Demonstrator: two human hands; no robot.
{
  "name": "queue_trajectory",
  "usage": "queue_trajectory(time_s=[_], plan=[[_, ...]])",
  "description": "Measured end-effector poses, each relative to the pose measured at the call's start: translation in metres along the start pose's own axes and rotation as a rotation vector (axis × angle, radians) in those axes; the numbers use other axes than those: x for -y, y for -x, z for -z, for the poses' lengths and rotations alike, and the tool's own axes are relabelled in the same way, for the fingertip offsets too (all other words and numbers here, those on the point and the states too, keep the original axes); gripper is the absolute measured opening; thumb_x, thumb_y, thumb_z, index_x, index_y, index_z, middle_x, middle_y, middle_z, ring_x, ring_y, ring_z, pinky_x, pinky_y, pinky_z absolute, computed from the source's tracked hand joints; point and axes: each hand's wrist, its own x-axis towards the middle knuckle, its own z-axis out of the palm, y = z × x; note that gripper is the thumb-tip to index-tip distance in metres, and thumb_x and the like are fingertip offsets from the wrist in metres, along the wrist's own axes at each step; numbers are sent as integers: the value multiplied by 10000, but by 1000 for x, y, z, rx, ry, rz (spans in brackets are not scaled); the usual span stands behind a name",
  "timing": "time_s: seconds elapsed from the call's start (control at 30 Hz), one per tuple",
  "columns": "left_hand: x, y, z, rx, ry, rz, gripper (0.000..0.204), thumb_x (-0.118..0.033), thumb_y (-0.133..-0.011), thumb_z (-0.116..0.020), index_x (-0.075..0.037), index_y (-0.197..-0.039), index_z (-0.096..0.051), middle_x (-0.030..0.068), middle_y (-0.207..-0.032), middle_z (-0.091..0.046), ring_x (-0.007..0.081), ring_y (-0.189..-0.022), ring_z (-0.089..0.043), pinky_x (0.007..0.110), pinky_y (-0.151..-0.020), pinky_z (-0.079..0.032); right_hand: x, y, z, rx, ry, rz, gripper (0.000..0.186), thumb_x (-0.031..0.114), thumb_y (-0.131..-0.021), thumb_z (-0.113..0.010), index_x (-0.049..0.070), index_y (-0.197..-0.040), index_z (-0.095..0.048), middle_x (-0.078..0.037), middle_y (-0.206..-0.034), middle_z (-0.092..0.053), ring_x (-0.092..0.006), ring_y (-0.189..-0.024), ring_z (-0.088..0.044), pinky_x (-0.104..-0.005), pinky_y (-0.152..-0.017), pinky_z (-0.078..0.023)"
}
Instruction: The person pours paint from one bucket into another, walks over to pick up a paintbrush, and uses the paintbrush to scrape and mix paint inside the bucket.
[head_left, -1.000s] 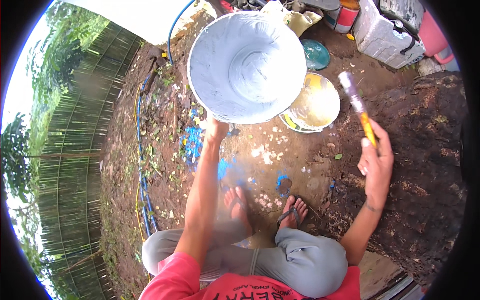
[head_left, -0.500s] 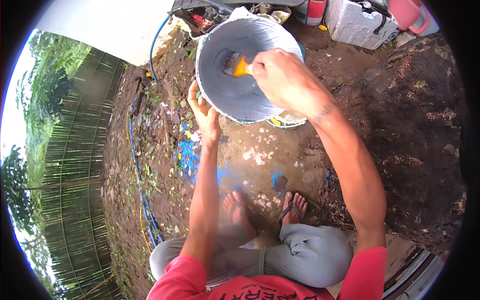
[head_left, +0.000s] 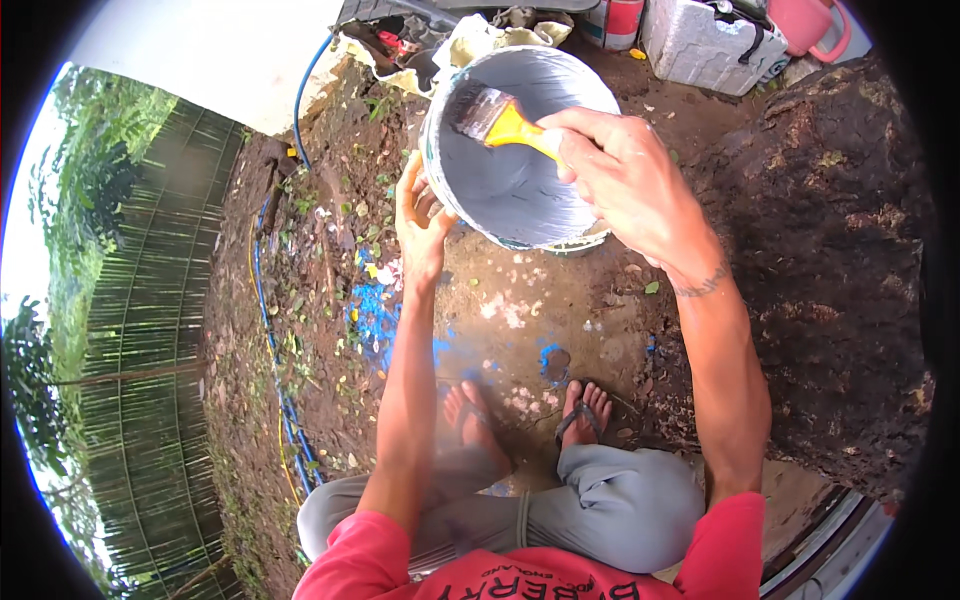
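Observation:
A bucket [head_left: 530, 215] coated inside with grey-white paint is tilted so its mouth faces me. At its left side, my left hand [head_left: 422, 225] holds the outer wall near the rim, thumb low and fingers curled behind. My right hand [head_left: 625, 180] is closed round the handle of a paintbrush [head_left: 510, 122] with a yellow ferrule end. The brush's dark, paint-smeared bristles lie at the upper left of the inner wall, just inside the rim. Part of another container shows under the bucket's lower edge, mostly hidden.
Behind the bucket lies a crumpled, cream-edged sack [head_left: 385, 65]. A white foam box [head_left: 710, 45], a pink jug [head_left: 805, 25] and a red-and-white can [head_left: 622, 22] stand at the back right. Blue hose [head_left: 272, 335] runs along the left; blue paint [head_left: 372, 318] stains the ground.
The bucket and my left hand have shifted slightly right. My right hand has drawn back right, and the brush has moved from deep inside the bucket up toward its upper left rim.

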Motion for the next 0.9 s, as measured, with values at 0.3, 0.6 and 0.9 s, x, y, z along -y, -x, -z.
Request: queue_trajectory(time_s=[0.3, 0.6, 0.9], plan=[[3, 2, 10, -22, 25, 69, 886, -274, -736, -761, -122, -1506, -350, 152, -1377, -453, 294, -1251, -513, 422, -981, -509, 13, 35, 32, 25, -209, -106, 307, 236, -982, -569, -6, -1141, -671, -67, -694, -611, -95, -613, -549, -287, -555, -449], [10, 7, 8, -68, 169, -7, 904, -307, -761, -786, -119, -1506, -308, 146, -1399, -438, 297, -1289, -489, 440, -999, -491, 2, 8, -7, 171, -191, -310, 297, 219, -1040, -487, -15, -1178, -610, -11, -775, -529, -25, -539, -394, -205, -437, -343], [9, 10, -9, -81, 119, -84, 922, -310, -761, -797, -93, -1504, -295, 124, -1401, -450, 271, -1303, -456, 435, -1090, -381, -16, -36, -48, 58, -779, -475, 255, 200, -1035, -492, -45, -1083, -545, -69, -872, -573, -53, -530, -426, -224, -417, -347]])
